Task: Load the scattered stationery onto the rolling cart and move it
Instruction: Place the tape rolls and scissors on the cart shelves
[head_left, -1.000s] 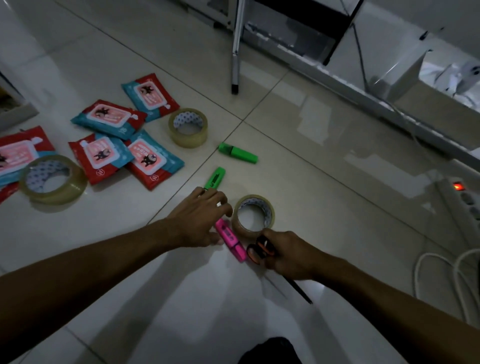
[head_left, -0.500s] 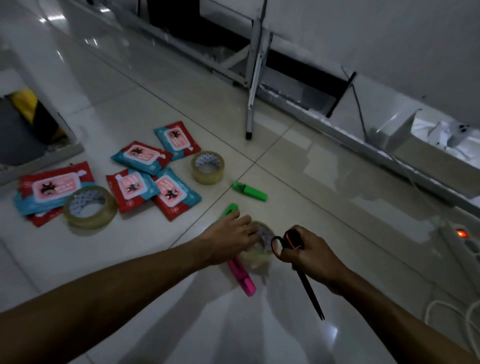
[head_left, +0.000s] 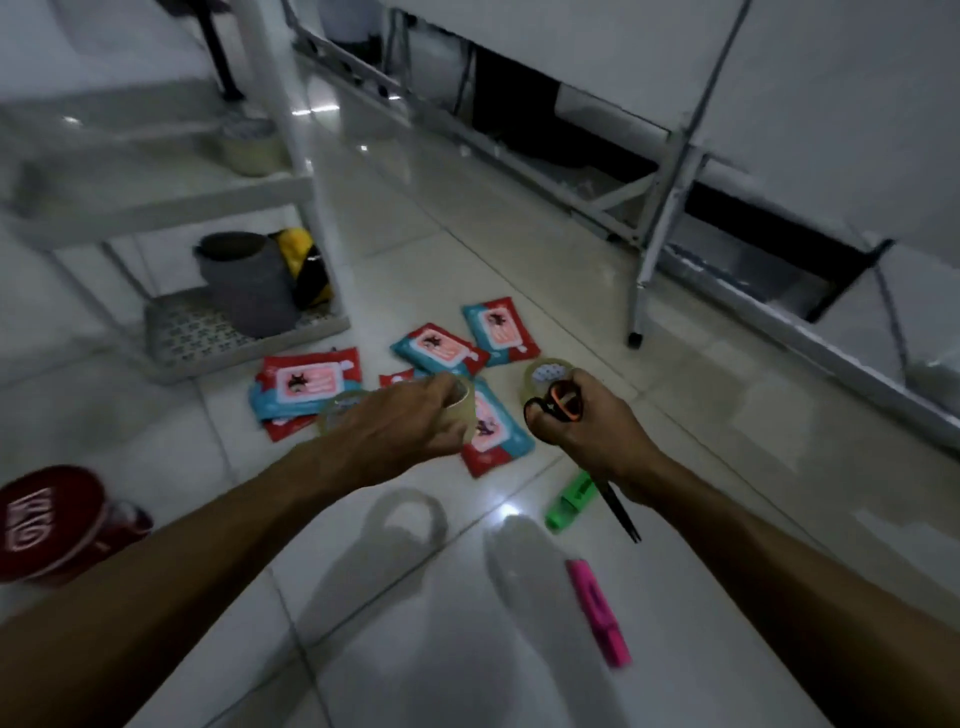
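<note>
Both hands have come up off the floor since half a second ago: my left hand (head_left: 410, 423), which was reaching onto the tape roll beside the pink highlighter, now has that clear tape roll (head_left: 461, 410) lifted with its fingers curled round it, and my right hand (head_left: 587, 431) has carried the scissors (head_left: 558, 408) up too, fingers wrapped on the orange-and-black handles with the blades pointing down and back toward me

By my reading the loading has only just started. On the white rolling cart (head_left: 218, 332) at upper left I can see one tape roll (head_left: 249, 148) on the middle shelf, with a grey cup (head_left: 249, 283) and something yellow and black on the bottom shelf; whether those belong to the job I can't tell

Left on the floor: the pink highlighter (head_left: 597, 613) nearest me, a green highlighter (head_left: 569, 501) just under my right wrist, two more tape rolls, one (head_left: 545, 374) just beyond my right hand and one (head_left: 337, 410) mostly hidden behind my left wrist, and the red-and-teal wipe packets (head_left: 306, 384) spread between the hands and the cart. A red lidded tub (head_left: 47, 522) sits at far left

So two items are in hand, most are still down, and the cart has not yet been moved
</note>
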